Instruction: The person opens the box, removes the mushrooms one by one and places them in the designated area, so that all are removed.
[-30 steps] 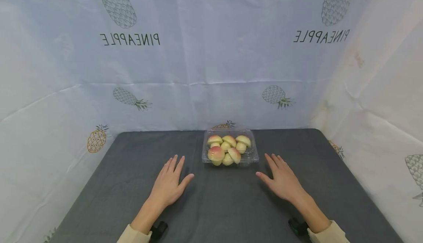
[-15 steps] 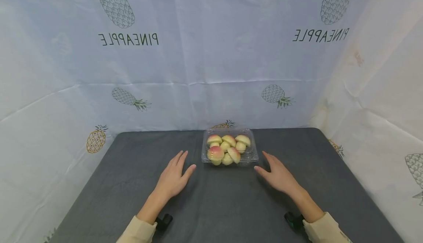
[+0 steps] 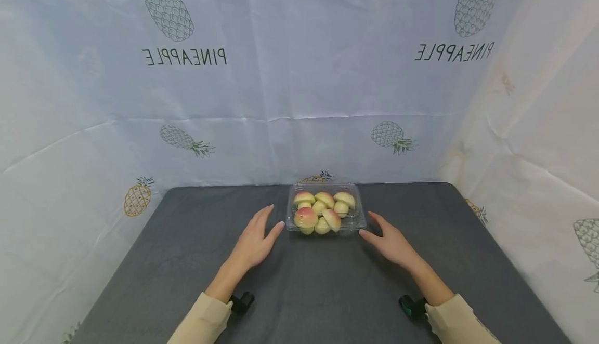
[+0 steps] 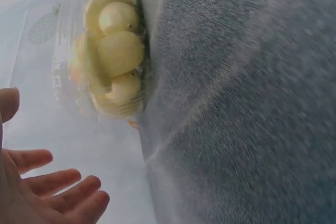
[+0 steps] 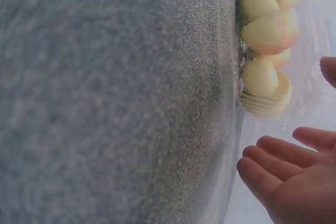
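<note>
A clear plastic clamshell box [image 3: 353,225] sits near the far edge of the dark table. Through its lid show several mushroom-shaped pieces [image 3: 306,217], yellow with pinkish caps. Just left of the box is my left hand [image 3: 252,241], its thumb tip close to the near left corner. To the right, my right hand [image 3: 392,243] is spread with thumb and fingertips near the right side. Neither hand holds anything. In the left wrist view the fingers [image 4: 68,192] extend beside the box; the right wrist view shows similarly extended fingers [image 5: 278,161].
The dark grey cloth-covered table [image 3: 309,297] reaches to a white curtain [image 3: 299,74] printed with pineapples behind it and along both sides. A black wrist strap device [image 3: 242,303] is on the left wrist and another device [image 3: 413,306] on the right.
Both hands have moved forward and inward toward the box, the left one further than the right. The box has stayed in place.
</note>
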`<state>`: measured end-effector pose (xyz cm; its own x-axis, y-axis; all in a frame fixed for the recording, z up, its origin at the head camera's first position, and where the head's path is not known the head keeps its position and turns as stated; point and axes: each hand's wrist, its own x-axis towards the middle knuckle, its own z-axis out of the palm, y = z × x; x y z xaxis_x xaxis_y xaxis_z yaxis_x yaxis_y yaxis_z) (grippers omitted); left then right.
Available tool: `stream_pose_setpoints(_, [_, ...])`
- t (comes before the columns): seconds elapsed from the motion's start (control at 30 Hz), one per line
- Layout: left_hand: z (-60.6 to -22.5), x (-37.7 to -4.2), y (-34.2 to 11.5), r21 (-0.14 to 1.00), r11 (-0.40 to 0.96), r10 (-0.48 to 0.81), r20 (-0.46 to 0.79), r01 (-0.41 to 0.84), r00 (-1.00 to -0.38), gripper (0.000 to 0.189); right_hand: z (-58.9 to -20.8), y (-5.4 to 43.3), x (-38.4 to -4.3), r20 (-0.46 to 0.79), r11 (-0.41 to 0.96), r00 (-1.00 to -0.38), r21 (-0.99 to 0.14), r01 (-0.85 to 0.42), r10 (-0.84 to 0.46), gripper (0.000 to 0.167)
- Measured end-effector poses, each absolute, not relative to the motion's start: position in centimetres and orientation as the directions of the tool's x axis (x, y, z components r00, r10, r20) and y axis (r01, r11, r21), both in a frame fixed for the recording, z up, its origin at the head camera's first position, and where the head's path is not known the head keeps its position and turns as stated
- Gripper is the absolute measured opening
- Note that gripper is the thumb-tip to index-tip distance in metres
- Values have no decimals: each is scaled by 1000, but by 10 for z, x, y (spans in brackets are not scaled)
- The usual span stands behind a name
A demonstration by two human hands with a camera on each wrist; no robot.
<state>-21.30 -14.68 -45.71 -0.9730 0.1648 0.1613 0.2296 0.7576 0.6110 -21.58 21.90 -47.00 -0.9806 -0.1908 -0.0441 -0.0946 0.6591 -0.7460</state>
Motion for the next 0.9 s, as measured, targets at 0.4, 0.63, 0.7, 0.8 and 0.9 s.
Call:
stream_pose_setpoints(0.4, [-461, -230, -132, 766, 616, 165, 103, 185, -981, 78, -472, 216, -225, -45, 556, -980, -828, -71, -192, 78])
stream_pose_setpoints(0.63, [-468, -240, -124, 851, 499, 186, 83, 167, -979, 78, -470, 214, -227, -47, 498, -979, -865, -59, -198, 78])
stream_pose_setpoints(0.7, [-470, -243, -121, 862, 483, 185, 73, 155, -980, 79, -471, 213, -228, -51, 487, -979, -872, -52, -196, 78])
stream_pose_setpoints(0.8, [-472, -247, -118, 867, 478, 186, 57, 141, -981, 81, -472, 212, -230, -50, 469, -978, -881, -53, -203, 79])
stream_pose_setpoints(0.9, [-474, -251, -116, 877, 464, 196, 36, 125, -980, 83, -474, 211, -234, -42, 452, -977, -890, -59, -210, 80])
